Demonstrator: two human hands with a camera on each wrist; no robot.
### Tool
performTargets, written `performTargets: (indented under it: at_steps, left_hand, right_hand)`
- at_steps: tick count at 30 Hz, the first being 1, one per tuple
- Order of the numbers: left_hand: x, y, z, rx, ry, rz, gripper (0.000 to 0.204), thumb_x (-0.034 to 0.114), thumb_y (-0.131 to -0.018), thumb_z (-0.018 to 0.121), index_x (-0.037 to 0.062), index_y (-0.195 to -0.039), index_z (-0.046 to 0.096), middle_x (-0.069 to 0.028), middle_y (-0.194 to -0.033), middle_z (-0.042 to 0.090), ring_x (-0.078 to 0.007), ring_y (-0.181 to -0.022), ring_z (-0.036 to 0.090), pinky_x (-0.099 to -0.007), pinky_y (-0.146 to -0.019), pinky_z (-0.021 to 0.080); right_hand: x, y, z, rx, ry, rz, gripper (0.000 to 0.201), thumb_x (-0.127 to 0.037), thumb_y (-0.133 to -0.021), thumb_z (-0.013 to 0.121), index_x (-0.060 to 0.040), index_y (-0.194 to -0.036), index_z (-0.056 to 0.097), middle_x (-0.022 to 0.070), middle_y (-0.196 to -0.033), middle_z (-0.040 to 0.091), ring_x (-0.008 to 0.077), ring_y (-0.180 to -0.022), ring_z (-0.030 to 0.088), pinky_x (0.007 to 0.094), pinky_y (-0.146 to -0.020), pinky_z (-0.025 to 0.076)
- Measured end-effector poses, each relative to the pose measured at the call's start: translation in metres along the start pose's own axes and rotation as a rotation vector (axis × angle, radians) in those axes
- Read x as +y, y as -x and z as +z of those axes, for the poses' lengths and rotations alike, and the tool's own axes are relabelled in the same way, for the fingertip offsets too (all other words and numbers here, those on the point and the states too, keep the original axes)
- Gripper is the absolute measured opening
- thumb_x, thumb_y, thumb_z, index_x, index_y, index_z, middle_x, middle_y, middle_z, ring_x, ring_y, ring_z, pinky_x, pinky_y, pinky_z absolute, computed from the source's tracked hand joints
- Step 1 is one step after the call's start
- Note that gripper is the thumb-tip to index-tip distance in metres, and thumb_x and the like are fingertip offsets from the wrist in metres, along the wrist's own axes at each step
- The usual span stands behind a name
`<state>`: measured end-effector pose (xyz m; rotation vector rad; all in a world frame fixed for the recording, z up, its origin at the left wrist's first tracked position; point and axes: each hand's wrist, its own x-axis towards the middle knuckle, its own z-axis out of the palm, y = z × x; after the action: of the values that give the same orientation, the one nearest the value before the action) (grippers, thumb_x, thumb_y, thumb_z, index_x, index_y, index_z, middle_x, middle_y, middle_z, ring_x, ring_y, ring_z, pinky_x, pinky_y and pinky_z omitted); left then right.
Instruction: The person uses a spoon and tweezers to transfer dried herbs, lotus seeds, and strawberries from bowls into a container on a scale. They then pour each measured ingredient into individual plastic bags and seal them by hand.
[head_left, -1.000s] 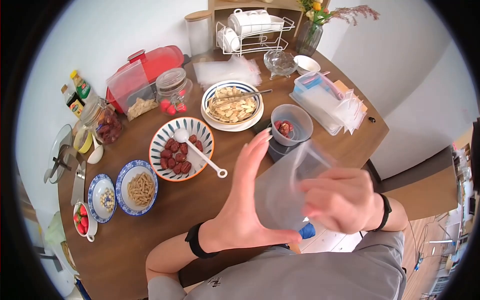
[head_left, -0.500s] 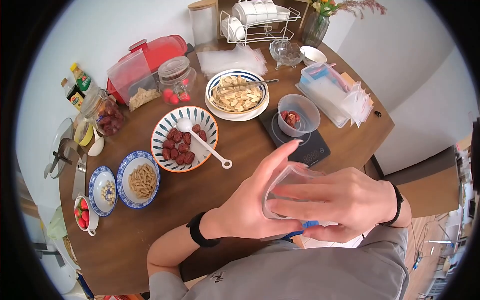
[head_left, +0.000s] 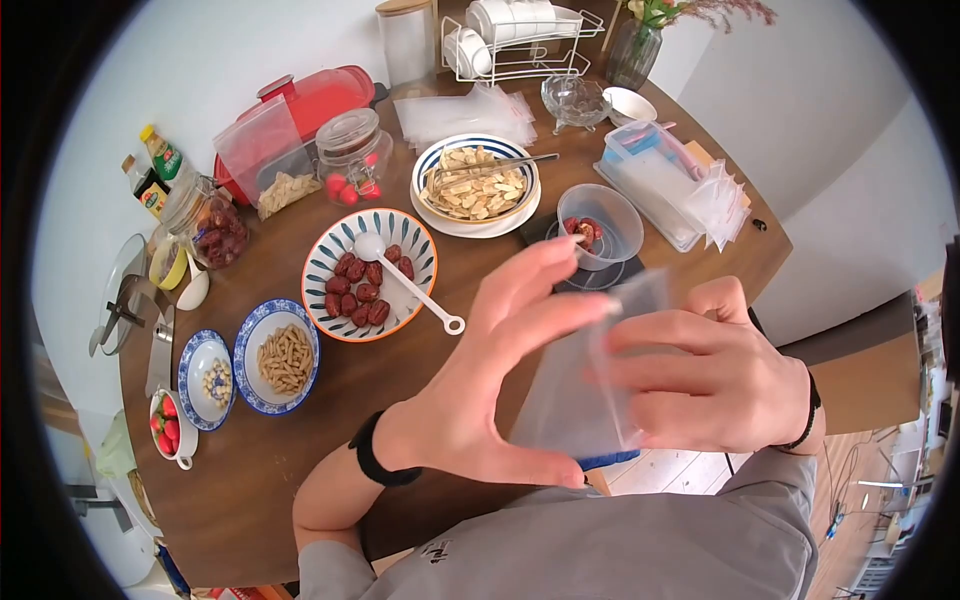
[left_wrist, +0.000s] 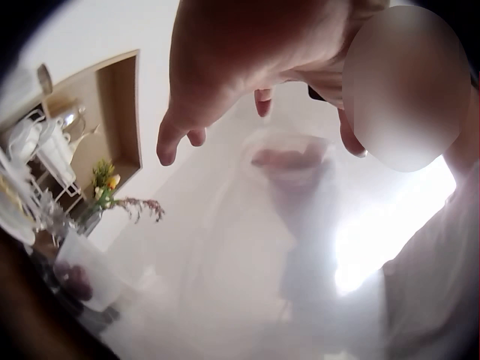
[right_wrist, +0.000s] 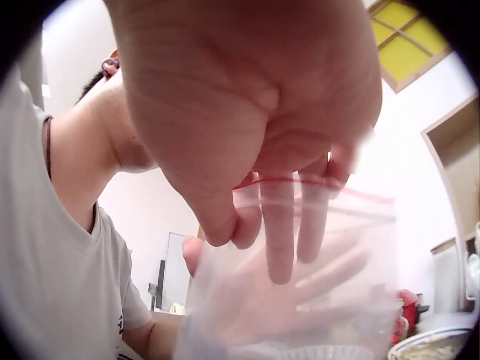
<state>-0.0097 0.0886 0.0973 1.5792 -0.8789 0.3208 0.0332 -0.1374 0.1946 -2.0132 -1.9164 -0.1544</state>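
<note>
A clear plastic bag [head_left: 575, 395] is between the two hands; its red zip line shows in the right wrist view. The right hand [head_left: 705, 380] holds the bag near its mouth, thumb and a finger close together at the edge, while other fingers [right_wrist: 279, 240] reach straight down inside the plastic. Against the other side of the bag, the left hand [head_left: 480, 390] is spread, thumb low and fingers raised, not curled round it. Beyond the hands, a clear tub [head_left: 610, 235] with red dates [head_left: 582, 232] stands on a black scale [head_left: 600, 275].
Left of the hands is a bowl [head_left: 315, 240] of dates with a white spoon [head_left: 415, 290]. Farther left are blue-rimmed bowls [head_left: 245, 345]. Behind stand a bowl of pale slices [head_left: 480, 185], flat bags [head_left: 460, 118], glass jars [head_left: 350, 140] and a box of bags [head_left: 650, 180].
The right fingers have drawn back rightward from the left palm. The left fingers have spread and lifted, and the bag stands flatter between the hands. The tub has not moved.
</note>
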Motion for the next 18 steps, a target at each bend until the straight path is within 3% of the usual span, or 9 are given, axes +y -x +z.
performTargets:
  at_steps: [2,5,7,9,10,12,13,15,18]
  left_hand:
    - [0.009,-0.002,-0.004,-0.010,-0.166,0.027,0.069,0.034,-0.066,0.088,0.0077,-0.122,0.059,-0.0224,-0.150,0.020,-0.0383,-0.142,0.024,-0.0507,-0.113,0.025]
    - [0.009,0.000,-0.016,-0.092,-0.278,-0.003,0.059,0.033,-0.067,0.086,0.0084,-0.116,0.064,-0.0218,-0.150,0.021,-0.0391,-0.142,0.025,-0.0496,-0.113,0.025]
    - [0.015,-0.002,-0.016,-0.072,-0.207,-0.050,0.044,0.020,-0.068,0.081,0.0086,-0.108,0.066,-0.0216,-0.149,0.023,-0.0382,-0.142,0.024,-0.0489,-0.114,0.023]
    - [0.021,-0.004,-0.020,-0.138,-0.322,-0.024,0.034,0.008,-0.065,0.073,0.0078,-0.098,0.066,-0.0212,-0.144,0.032,-0.0342,-0.130,0.042,-0.0436,-0.103,0.039]
    - [0.025,-0.002,-0.021,-0.137,-0.322,-0.025,0.034,0.008,-0.065,0.073,0.0078,-0.098,0.066,-0.0212,-0.144,0.032,-0.0342,-0.130,0.042,-0.0436,-0.103,0.039]
    - [0.032,0.005,-0.020,-0.193,-0.453,-0.126,0.030,0.001,-0.061,0.066,0.0065,-0.090,0.064,-0.0178,-0.128,0.050,-0.0276,-0.102,0.060,-0.0357,-0.081,0.050]
    - [0.031,0.005,-0.020,-0.192,-0.452,-0.126,0.030,0.001,-0.061,0.066,0.0065,-0.090,0.064,-0.0178,-0.128,0.050,-0.0276,-0.102,0.060,-0.0357,-0.081,0.050]
    - [0.027,0.004,-0.018,-0.188,-0.299,0.061,0.026,0.000,-0.063,0.066,0.0051,-0.089,0.064,-0.0129,-0.109,0.059,-0.0239,-0.073,0.062,-0.0316,-0.059,0.048]
    - [0.024,0.004,-0.013,-0.188,-0.217,0.081,0.023,0.003,-0.064,0.072,0.0042,-0.085,0.064,-0.0096,-0.091,0.063,-0.0242,-0.065,0.059,-0.0322,-0.053,0.046]
  right_hand:
    - [-0.005,0.000,0.005,0.077,0.169,0.009,0.019,-0.014,-0.067,0.073,-0.0121,-0.072,0.054,0.0016,-0.092,0.065,0.0185,-0.092,0.062,0.0325,-0.078,0.035]
    - [-0.007,0.001,0.013,0.084,0.149,-0.012,0.017,-0.013,-0.067,0.071,-0.0127,-0.073,0.055,0.0027,-0.090,0.065,0.0168,-0.086,0.063,0.0324,-0.078,0.037]
    - [-0.009,0.002,0.019,0.085,0.162,-0.027,0.017,-0.012,-0.066,0.070,-0.0127,-0.072,0.055,0.0025,-0.089,0.065,0.0160,-0.082,0.062,0.0321,-0.078,0.037]
    - [-0.011,0.001,0.021,0.087,0.174,-0.040,0.017,-0.011,-0.065,0.070,-0.0127,-0.072,0.055,0.0023,-0.087,0.064,0.0153,-0.078,0.062,0.0319,-0.078,0.037]
    - [-0.012,0.000,0.020,0.073,0.164,-0.043,0.017,-0.011,-0.065,0.070,-0.0126,-0.072,0.055,0.0011,-0.083,0.062,0.0149,-0.074,0.059,0.0317,-0.078,0.037]
    - [-0.013,0.000,0.020,0.057,0.155,-0.047,0.017,-0.010,-0.064,0.070,-0.0124,-0.072,0.055,-0.0002,-0.079,0.060,0.0145,-0.069,0.057,0.0316,-0.079,0.038]
    - [-0.013,0.001,0.019,0.063,0.154,-0.043,0.018,-0.011,-0.063,0.070,-0.0123,-0.072,0.054,-0.0009,-0.076,0.057,0.0145,-0.066,0.054,0.0315,-0.080,0.037]
    - [-0.012,0.001,0.020,0.070,0.152,-0.041,0.018,-0.012,-0.063,0.070,-0.0122,-0.071,0.054,-0.0017,-0.073,0.055,0.0145,-0.063,0.050,0.0315,-0.080,0.037]
    - [-0.010,0.001,0.019,0.061,0.154,-0.059,0.020,-0.017,-0.067,0.073,-0.0121,-0.072,0.055,-0.0022,-0.070,0.051,0.0155,-0.061,0.047,0.0322,-0.081,0.037]
